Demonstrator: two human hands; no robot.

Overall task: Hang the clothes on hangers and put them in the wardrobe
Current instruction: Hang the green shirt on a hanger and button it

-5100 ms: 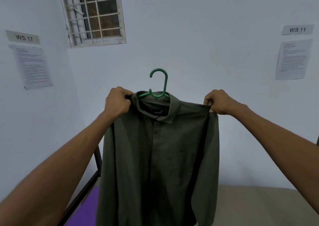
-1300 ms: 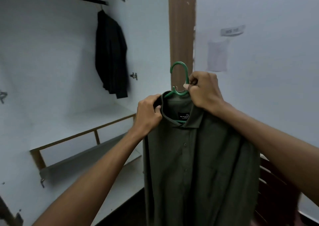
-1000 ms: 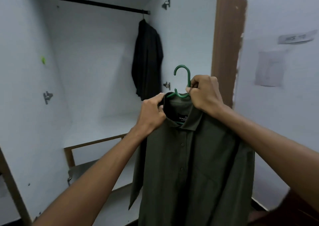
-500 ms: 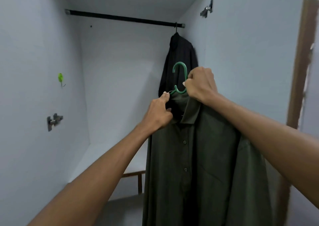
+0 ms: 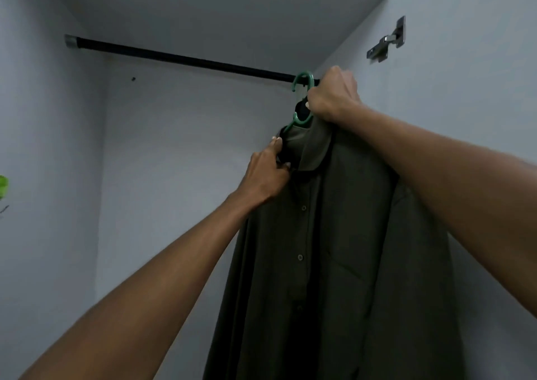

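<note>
Head view, wardrobe interior, seen from below.

Item 1: olive-green shirt (image 5: 343,263), long, buttoned front, collar up, hung on a green hanger (image 5: 300,100). Shirt falls straight down under both hands and fills the lower right of the view.

Item 2: green hanger. Hook curves over the black rail (image 5: 186,58) at its right end, just left of the right hand's fingers; whether the hook bears on the rail or only crosses in front of it cannot be told. One green shoulder arm shows at the collar, between the two hands.

Item 3: right hand (image 5: 332,95). Raised, fingers curled tight about the hanger neck below the hook, knuckles toward the camera.

Item 4: left hand (image 5: 268,173). Below and left of the right hand, fingers (image 5: 276,144) pinched on the shirt collar edge, thumb against the cloth.

Item 5: black rail. Runs from a metal end socket at the far left, well apart from the fingers, across to the right-hand side wall above the right hand.

Item 6: metal hinge (image 5: 388,41), fixed on the side wall, above and right of the right hand.

Item 7: small green object (image 5: 3,186) on the left wall, at the view's edge, well apart from both hands; kind not discernible.

Item 8: wardrobe top panel (image 5: 232,10), grey, above the rail.
</note>
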